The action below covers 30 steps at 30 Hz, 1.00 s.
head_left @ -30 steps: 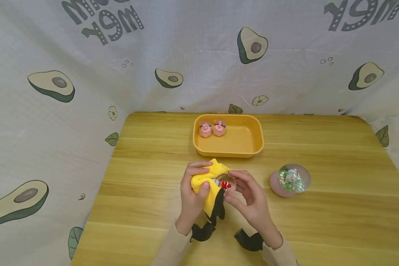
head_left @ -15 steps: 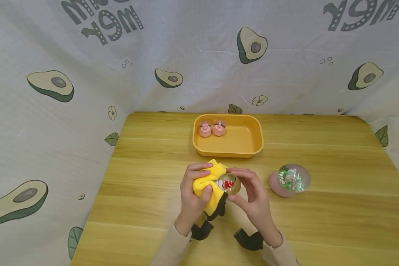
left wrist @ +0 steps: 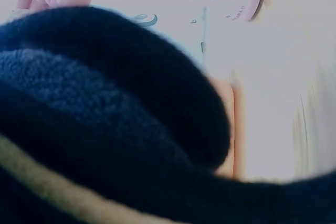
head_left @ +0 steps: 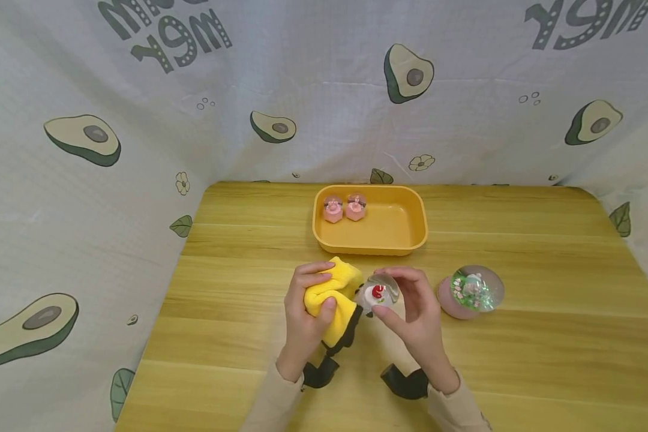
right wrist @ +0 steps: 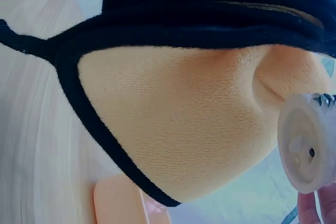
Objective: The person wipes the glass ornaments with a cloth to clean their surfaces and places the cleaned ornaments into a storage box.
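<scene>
A small snow globe with a red and white figure inside is pinched between the thumb and fingers of my right hand. Its white underside faces the right wrist camera. My left hand grips a bunched yellow cloth with a black border, just left of the globe. In the head view the cloth's edge lies close against the globe; whether they touch I cannot tell. The cloth's dark folds block most of the left wrist view.
A yellow tray beyond the hands holds two small pink snow globes at its left end. To the right of my right hand stands a larger snow globe on a pink base. A printed curtain hangs behind the wooden table.
The small globe has come away from the cloth's folds, shifted right and turned. My left hand has drawn slightly left with the cloth. The tray and the larger globe have stayed put.
</scene>
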Tool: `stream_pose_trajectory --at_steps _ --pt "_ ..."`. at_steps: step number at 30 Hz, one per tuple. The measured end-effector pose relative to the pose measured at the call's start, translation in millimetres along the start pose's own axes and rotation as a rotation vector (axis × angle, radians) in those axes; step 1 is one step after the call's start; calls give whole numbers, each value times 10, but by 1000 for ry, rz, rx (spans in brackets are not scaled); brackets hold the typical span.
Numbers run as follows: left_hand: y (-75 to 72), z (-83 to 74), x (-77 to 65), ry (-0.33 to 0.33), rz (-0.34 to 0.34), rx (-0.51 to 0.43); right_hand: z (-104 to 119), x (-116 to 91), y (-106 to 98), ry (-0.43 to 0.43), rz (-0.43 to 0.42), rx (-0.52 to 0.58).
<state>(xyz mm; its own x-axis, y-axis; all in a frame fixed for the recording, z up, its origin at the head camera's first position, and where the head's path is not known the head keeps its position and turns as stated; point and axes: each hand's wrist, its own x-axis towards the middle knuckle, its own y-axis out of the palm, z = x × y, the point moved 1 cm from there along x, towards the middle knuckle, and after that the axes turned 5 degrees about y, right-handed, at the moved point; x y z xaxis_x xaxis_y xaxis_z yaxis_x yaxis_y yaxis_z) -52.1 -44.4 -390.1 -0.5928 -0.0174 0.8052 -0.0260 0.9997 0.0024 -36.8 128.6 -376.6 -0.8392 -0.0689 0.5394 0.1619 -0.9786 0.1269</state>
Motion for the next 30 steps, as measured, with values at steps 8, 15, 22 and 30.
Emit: stream_pose_trajectory --at_steps 8,15,22,30 --pt "-22 38 -59 -34 4 -12 -3 40 8 -10 -6 24" --pt "-50 67 -97 -39 -6 -7 -20 89 7 21 -23 13" --pt "-71 37 -85 -47 -11 1 -68 168 -23 45 -34 39" --pt "-65 -162 45 -77 -11 -22 -173 325 -121 92 -110 29"
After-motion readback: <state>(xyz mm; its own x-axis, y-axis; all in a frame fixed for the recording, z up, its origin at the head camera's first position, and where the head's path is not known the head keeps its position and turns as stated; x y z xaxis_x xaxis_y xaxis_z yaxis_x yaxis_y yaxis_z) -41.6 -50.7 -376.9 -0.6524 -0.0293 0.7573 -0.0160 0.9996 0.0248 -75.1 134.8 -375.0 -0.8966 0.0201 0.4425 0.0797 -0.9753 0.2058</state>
